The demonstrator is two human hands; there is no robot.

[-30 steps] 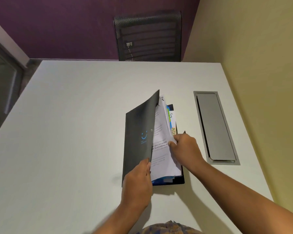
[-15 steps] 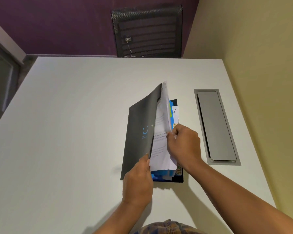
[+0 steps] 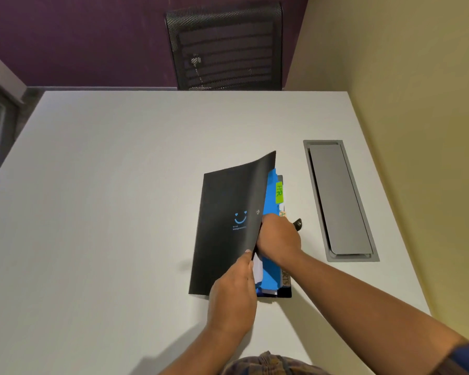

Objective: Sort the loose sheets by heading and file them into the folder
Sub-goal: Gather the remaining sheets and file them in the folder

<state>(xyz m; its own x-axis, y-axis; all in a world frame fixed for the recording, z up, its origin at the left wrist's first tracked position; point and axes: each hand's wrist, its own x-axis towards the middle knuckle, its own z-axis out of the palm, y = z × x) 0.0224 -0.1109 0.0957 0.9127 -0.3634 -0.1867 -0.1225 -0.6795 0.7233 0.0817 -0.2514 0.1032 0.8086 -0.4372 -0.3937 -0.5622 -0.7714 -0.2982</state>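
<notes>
A black folder (image 3: 225,226) with a blue smile logo lies on the white table (image 3: 106,212), right of centre. My left hand (image 3: 234,289) grips the lower edge of its raised front cover. My right hand (image 3: 278,240) reaches under the cover and presses on the blue divider (image 3: 270,269) inside. A green tab marked HR (image 3: 279,192) sticks out at the folder's right edge. A sliver of white sheets (image 3: 257,269) shows between my hands. A black clasp strap (image 3: 297,224) pokes out beside my right hand.
A grey metal cable hatch (image 3: 339,198) is set into the table right of the folder. A black mesh chair (image 3: 225,47) stands behind the far edge. A yellow wall runs along the right side.
The white sheets that stood fanned up have gone down under the cover. The cover has dropped lower toward the right. My right hand has moved in under it.
</notes>
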